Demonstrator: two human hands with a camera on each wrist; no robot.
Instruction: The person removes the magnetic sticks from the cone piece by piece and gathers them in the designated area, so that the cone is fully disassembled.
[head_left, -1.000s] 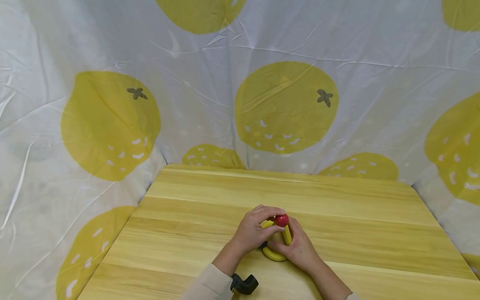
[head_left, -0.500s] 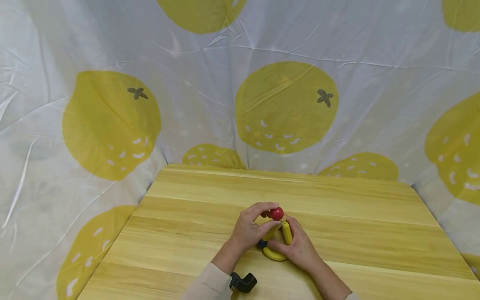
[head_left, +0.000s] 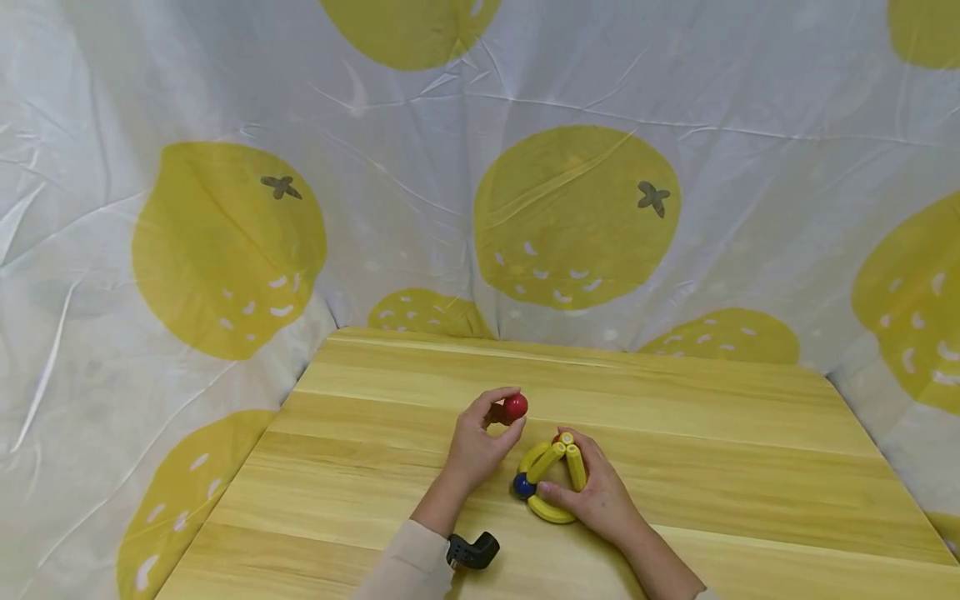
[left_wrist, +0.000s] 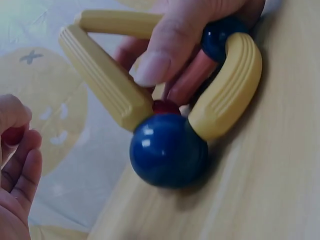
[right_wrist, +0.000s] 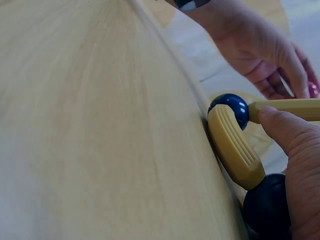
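Note:
Between the thumb and fingers of my left hand [head_left: 474,446] is a red ball [head_left: 515,406], held above the table, left of and apart from a magnetic stick-and-ball frame [head_left: 551,457]. Curved yellow sticks [left_wrist: 235,82] joined by blue balls [left_wrist: 169,151] make the frame's low ring. Straight yellow sticks [left_wrist: 102,80] lean up from it, and their bare ends meet at the top. My right hand [head_left: 596,490] grips the frame from the right, its thumb [right_wrist: 285,125] against a straight stick near a blue ball in the right wrist view. That hand hides the frame's right side. Another red ball shows partly behind the top.
The frame stands on a wood-grain table [head_left: 375,467]. A lemon-print cloth [head_left: 405,192] hangs behind the table and along its sides. A black camera mount [head_left: 474,552] juts out from my left wrist.
My left hand has lifted the red ball off the top of the frame and drawn it away to the left. The straight sticks' ends now show. My right hand stays on the frame.

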